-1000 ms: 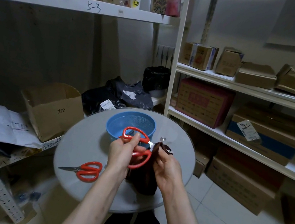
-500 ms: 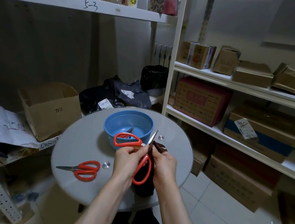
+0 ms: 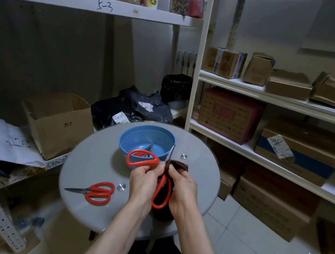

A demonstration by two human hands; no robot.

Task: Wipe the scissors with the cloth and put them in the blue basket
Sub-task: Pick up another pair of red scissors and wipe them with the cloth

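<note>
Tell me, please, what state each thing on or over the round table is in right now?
Held scissors: opened wide, in both hands above the table.
Cloth: dark, bunched in the right hand against a blade.
Left hand: gripping the scissors near the pivot.
Second scissors: closed, lying flat on the table.
Blue basket: upright, something already inside.

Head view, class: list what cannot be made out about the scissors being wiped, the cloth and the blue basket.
- Held scissors: the pivot is hidden by the left hand and right hand; only a thin blade edge shows.
- Cloth: mostly covered by the right hand; its lower part is too dark to trace.
- Blue basket: a dark blade-like item inside is partly hidden by the held scissors' handle.
</note>
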